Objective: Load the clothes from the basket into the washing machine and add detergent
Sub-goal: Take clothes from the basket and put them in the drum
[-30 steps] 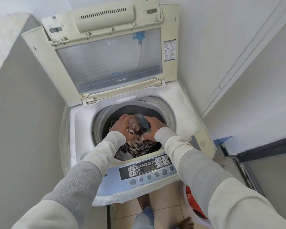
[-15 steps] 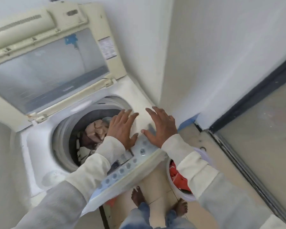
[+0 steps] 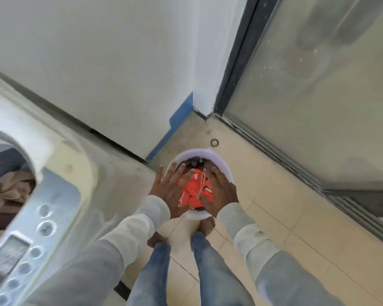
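A white round basket (image 3: 221,161) stands on the floor in front of my feet. An orange garment with white stripes (image 3: 192,191) lies on top inside it, with dark clothes behind. My left hand (image 3: 170,191) hovers over the basket's left side, fingers spread and straight. My right hand (image 3: 219,193) is over the right side, fingers spread, reaching down to the orange garment. Neither hand grips anything. The top-loading washing machine (image 3: 60,164) is at the left, its drum holding a beige and a dark garment (image 3: 9,191).
The machine's control panel with round buttons (image 3: 44,226) sits at lower left. A white wall with a blue painted base (image 3: 175,120) is behind the basket. A glass sliding door in a dark frame (image 3: 296,129) runs along the right. A small ring (image 3: 214,142) lies on the tiled floor.
My hands left the clothes in the drum, passed over the control panel and moved right and down over the basket. My view swung from the machine to the floor.
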